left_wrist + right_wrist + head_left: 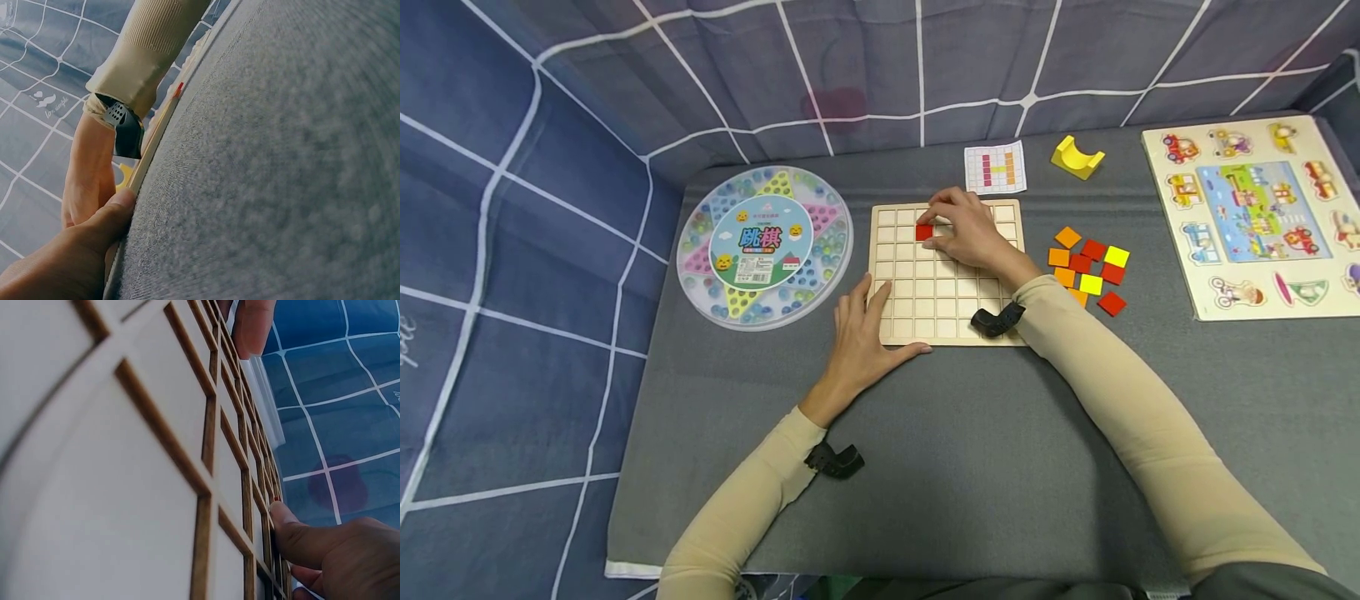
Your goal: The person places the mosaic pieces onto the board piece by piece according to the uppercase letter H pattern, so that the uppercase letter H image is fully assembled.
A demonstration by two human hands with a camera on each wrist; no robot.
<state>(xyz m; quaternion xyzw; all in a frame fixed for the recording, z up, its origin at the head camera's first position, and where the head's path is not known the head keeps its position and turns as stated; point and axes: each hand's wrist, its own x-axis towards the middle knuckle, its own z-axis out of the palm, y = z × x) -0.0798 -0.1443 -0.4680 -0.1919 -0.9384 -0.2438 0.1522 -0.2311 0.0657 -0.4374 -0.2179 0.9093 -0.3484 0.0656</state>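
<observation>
Beige sleeves [1135, 442] lie nearest the head camera, one at 4 o'clock, the other between 7 and 8 o'clock, as taken from the middle of the wooden grid board [927, 289]. Toward 11 o'clock on that board is the red tile [924, 232]; the right hand [966, 229] pinches it, thumb at its near side, fingertip at its far side. Whether it sits fully down in its cell I cannot tell. The left hand [857, 346] grasps nothing: its fingers lie spread at the 9 o'clock edge, thumb along the near edge.

The tile looks light, stiff and smooth, likelier to slip than to break; opposite edges seem the surest hold. The board seems rigid and light enough to skid, so it is best steadied by its rim.

Its shallow cells serve as compartments. At 9 o'clock a round clear-lidded box [847, 250] shows marbles [807, 277] around a star pattern. Close by at 3 o'clock, loose tiles [1080, 263], red, orange and yellow, lie uncontained; beyond them an inset puzzle [1266, 273] carries vehicle pictures. A card [995, 168] lies at 1 o'clock.
</observation>
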